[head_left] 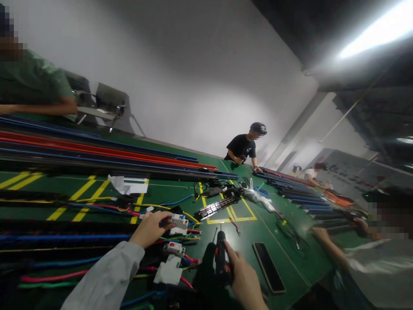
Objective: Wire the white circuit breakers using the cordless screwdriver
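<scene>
My left hand (154,228), in a light grey sleeve, is closed on a white circuit breaker (178,224) with coloured wires at its side. Wrapped round a black and orange power screwdriver (222,262), my right hand (243,275) holds it with the thin bit pointing away from me over the green table. A second breaker with a red switch (174,248) and a white block (168,271) lie nearer me. Red, blue, green and yellow wires run leftward from them along dark rails.
A phone (269,267) lies right of the screwdriver. Beyond my hands are a metal strip bundle (216,209), plastic wrapping (258,198), white paper (130,185) and long blue and orange rails (106,150). People stand at the left, far side and right.
</scene>
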